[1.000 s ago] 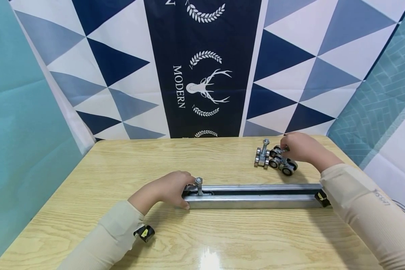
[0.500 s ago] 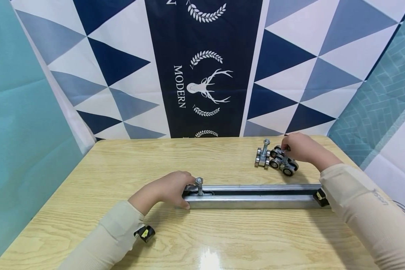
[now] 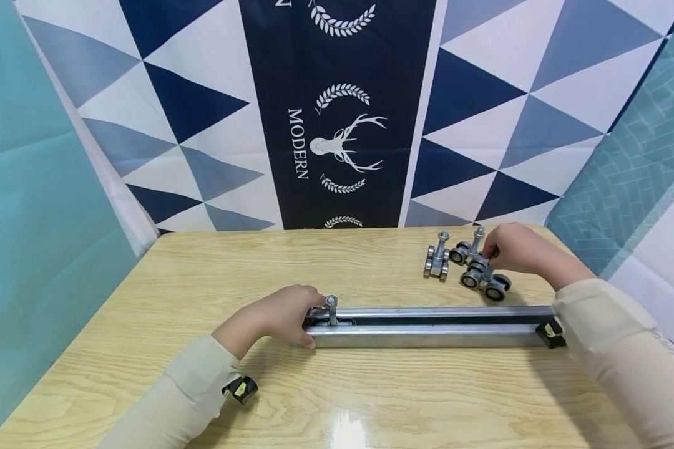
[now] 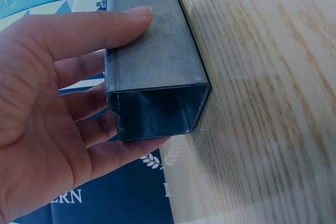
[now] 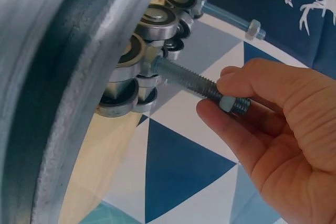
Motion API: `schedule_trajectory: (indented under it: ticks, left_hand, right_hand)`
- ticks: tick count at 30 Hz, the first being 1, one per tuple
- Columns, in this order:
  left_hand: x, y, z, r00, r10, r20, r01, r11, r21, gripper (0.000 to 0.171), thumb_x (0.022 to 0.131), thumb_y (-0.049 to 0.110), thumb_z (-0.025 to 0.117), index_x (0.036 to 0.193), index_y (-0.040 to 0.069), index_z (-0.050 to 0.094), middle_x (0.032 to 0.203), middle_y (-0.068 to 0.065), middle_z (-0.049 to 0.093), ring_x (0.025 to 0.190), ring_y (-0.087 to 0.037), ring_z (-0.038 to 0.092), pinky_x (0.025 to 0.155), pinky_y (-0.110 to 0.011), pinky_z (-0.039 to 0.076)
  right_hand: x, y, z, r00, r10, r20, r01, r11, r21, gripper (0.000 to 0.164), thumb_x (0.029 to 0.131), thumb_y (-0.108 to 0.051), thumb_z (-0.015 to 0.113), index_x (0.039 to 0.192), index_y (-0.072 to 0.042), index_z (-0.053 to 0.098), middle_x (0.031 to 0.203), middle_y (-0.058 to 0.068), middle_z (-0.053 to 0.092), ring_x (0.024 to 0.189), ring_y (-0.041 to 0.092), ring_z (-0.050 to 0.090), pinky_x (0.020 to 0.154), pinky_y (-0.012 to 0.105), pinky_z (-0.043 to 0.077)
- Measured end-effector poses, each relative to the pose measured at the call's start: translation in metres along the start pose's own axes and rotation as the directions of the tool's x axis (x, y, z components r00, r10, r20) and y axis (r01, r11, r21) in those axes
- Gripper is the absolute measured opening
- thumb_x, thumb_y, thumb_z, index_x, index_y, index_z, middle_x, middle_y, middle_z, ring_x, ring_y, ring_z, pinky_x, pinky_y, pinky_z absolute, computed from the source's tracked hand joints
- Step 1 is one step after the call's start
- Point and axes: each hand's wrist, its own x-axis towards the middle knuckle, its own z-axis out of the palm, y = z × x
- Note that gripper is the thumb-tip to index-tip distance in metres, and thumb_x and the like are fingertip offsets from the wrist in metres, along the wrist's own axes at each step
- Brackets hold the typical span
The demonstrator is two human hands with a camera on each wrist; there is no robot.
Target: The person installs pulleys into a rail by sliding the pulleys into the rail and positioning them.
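My left hand (image 3: 283,315) holds the left end of a steel channel rail (image 3: 427,338), thumb on the near side and fingers on the far side. In the left wrist view the thumb lies along one wall of the rail (image 4: 157,51), beside its hollow end. A roller trolley sits inside the slot by that hand, its bolt (image 3: 331,305) sticking up. At the back right, my right hand (image 3: 519,249) pinches a second roller trolley (image 3: 495,291) by its upright bolt. The right wrist view has thumb and fingers near the nut on that threaded bolt (image 5: 184,77).
Two more roller trolleys stand left of the right hand: one with small steel wheels (image 3: 437,265), one with dark-rimmed wheels (image 3: 459,252) close against the held one. All rest on a wooden table (image 3: 404,393). A patterned cloth (image 3: 337,125) hangs behind its far edge.
The right hand has moved slightly right and nearer with the pinched trolley, drawing it partly away from the one behind, whose bolt now shows. The left hand and rail stay put.
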Motion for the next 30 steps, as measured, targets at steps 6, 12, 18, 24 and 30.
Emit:
schedule_trajectory:
  ticks: [6,12,18,24,30]
  left_hand:
    - [0.000,0.000,0.001,1.000,-0.008,0.001,0.008,1.000,-0.007,0.062,0.070,0.022,0.088,0.121,-0.003,0.062,0.112,-0.010,0.064,0.103,-0.025,0.060,0.092,-0.038,0.048]
    - [0.000,0.001,0.000,1.000,-0.004,0.001,0.004,1.000,-0.005,0.061,0.069,0.021,0.088,0.119,-0.003,0.063,0.110,-0.009,0.065,0.102,-0.024,0.060,0.091,-0.037,0.048]
    - [0.000,0.001,0.000,1.000,-0.011,0.003,0.011,1.000,-0.006,0.061,0.070,0.022,0.088,0.120,-0.002,0.063,0.111,-0.009,0.064,0.103,-0.024,0.060,0.091,-0.038,0.048]
    - [-0.001,0.002,0.000,1.000,-0.017,-0.005,0.016,1.000,-0.010,0.061,0.069,0.022,0.088,0.120,-0.001,0.063,0.110,-0.008,0.064,0.102,-0.023,0.059,0.091,-0.038,0.048]
    - [0.000,0.002,0.000,1.000,-0.015,-0.004,0.015,1.000,-0.015,0.062,0.069,0.023,0.088,0.121,-0.001,0.063,0.112,-0.009,0.064,0.104,-0.024,0.060,0.092,-0.037,0.048]
  right_hand:
    - [-0.007,0.004,-0.004,0.999,0.021,0.031,-0.022,0.999,0.024,0.008,0.074,0.004,0.071,0.080,-0.001,0.074,0.073,-0.001,0.066,0.062,0.012,0.057,0.059,0.039,0.052]
    - [-0.011,0.007,-0.006,0.999,0.027,0.028,-0.027,1.000,-0.003,0.009,0.073,0.002,0.074,0.079,-0.004,0.074,0.073,-0.002,0.066,0.063,0.012,0.058,0.059,0.038,0.052]
    - [-0.016,0.014,-0.007,0.999,0.027,0.018,-0.026,0.999,-0.041,0.009,0.070,0.000,0.076,0.076,-0.007,0.074,0.071,-0.005,0.065,0.061,0.011,0.057,0.057,0.038,0.051]
    - [-0.023,0.022,-0.007,0.999,0.041,0.021,-0.041,0.999,-0.006,0.011,0.069,0.004,0.073,0.075,-0.006,0.073,0.071,-0.003,0.065,0.062,0.012,0.058,0.058,0.037,0.052]
    - [-0.033,0.031,-0.012,0.997,0.069,0.028,-0.068,0.997,-0.021,0.010,0.070,0.002,0.074,0.078,-0.004,0.073,0.073,-0.002,0.066,0.063,0.014,0.059,0.058,0.039,0.053]
